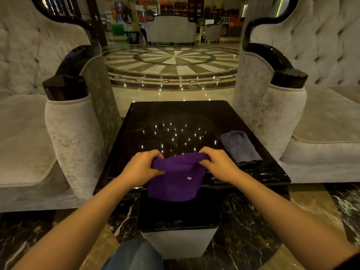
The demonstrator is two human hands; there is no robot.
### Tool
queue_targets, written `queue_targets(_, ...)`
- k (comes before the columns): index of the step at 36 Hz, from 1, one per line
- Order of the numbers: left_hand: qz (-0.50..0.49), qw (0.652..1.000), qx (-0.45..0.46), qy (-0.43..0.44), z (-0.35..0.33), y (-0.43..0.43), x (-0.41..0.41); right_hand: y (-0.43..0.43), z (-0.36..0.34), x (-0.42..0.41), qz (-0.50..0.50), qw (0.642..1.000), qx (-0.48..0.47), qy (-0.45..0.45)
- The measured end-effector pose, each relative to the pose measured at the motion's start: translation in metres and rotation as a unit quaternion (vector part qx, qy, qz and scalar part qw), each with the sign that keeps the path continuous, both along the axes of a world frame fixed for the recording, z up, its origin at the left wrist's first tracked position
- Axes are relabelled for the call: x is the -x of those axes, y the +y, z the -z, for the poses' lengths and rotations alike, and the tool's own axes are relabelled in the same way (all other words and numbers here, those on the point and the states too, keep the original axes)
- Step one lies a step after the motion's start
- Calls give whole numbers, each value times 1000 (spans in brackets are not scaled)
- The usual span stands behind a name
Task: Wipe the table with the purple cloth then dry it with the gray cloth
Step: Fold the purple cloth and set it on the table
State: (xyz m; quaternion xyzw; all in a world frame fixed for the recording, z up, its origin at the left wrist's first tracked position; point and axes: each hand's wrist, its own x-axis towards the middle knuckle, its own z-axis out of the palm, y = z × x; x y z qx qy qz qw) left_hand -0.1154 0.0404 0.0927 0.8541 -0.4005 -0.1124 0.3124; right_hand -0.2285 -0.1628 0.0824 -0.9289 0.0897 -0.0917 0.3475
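The purple cloth (176,178) hangs over the near edge of the glossy black table (175,119), stretched between both hands. My left hand (141,168) pinches its upper left corner and my right hand (218,165) pinches its upper right corner. The cloth's lower part droops below the table edge. The gray cloth (239,147) lies folded and flat on the table's right side, untouched, just right of my right hand.
A pale armchair (64,133) stands close to the table's left side and another (276,117) close to its right. Below the near edge stands a white bin with a black top (179,227). Patterned marble floor stretches beyond.
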Motion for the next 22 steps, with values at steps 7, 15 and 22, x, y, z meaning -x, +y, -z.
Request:
queue_targets(7,-10,999,26,46,8,-5,3,1,-4,3,24,999,14,-20)
queue_targets(15,21,995,6,94,13,-7,5,2,-1,7,29,998,48,-9)
queue_targets(22,-12,1000,-19,6,22,-5,15,7,13,11,11,995,74,61)
